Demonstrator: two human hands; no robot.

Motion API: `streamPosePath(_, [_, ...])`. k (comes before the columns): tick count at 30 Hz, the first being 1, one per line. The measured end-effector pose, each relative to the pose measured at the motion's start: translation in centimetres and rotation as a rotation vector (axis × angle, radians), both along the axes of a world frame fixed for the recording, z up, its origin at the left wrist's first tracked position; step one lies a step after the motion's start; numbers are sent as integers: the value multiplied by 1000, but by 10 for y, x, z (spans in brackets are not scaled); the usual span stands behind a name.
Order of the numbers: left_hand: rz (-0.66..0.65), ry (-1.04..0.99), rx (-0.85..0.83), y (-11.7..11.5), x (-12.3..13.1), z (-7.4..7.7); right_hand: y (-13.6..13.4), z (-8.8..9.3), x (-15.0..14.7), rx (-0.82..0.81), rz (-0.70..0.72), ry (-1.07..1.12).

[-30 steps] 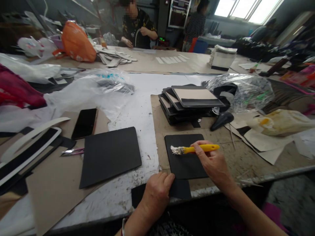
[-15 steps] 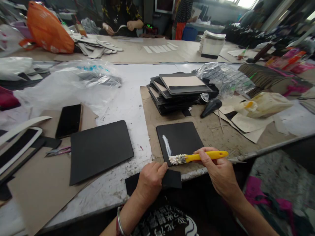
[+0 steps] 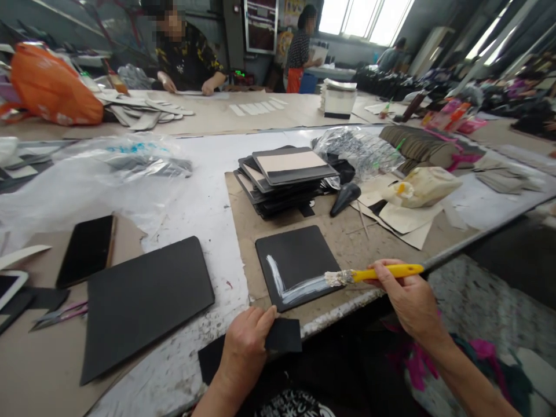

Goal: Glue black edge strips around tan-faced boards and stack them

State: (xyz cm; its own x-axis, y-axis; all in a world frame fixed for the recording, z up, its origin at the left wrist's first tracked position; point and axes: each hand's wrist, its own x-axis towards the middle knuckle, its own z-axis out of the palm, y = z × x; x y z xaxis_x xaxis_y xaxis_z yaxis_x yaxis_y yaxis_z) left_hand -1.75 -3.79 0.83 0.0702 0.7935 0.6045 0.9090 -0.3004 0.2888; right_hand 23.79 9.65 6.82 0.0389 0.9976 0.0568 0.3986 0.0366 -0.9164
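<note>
My right hand (image 3: pixel 410 301) grips the yellow handle of a paintbrush (image 3: pixel 369 273). Its white-coated bristles touch the right front edge of a small black panel (image 3: pixel 299 255) lying on brown board. An L-shaped white smear (image 3: pixel 299 291) runs down the panel's left side and along its front edge. My left hand (image 3: pixel 247 339) is closed on a black strip (image 3: pixel 284 335) at the table's front edge, near the panel's front left corner. To the left lies a larger black panel (image 3: pixel 147 301). Behind the small panel rises a stack of black panels (image 3: pixel 295 165), the top one bearing a beige patch.
Left are a phone (image 3: pixel 87 249), scissors (image 3: pixel 65 314) and plastic sheeting (image 3: pixel 108 179). A black cone-shaped piece (image 3: pixel 345 198) and a yellowish container (image 3: pixel 428 185) stand right of the stack. Across the table, a person (image 3: pixel 186 63) handles a pale piece.
The brush has moved right along the panel's front edge, lengthening the white smear from one stroke into an L. My left hand still holds the strip. The camera view has shifted.
</note>
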Motion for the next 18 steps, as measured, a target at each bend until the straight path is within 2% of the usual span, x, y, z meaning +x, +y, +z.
streamPosePath(4, [-6,-3,32,2,0,3,13,11,5,61,10,-6])
streamPosePath(8, [-22,-13,51,4,0,3,38,23,-15,164,72,12])
streamPosePath(13, [-76,26,30,2,-7,-8,66,19,-40,260,222,-73])
streamPosePath(18, [-88,53,34,-1,-12,-21,67,22,-29,195,336,-215])
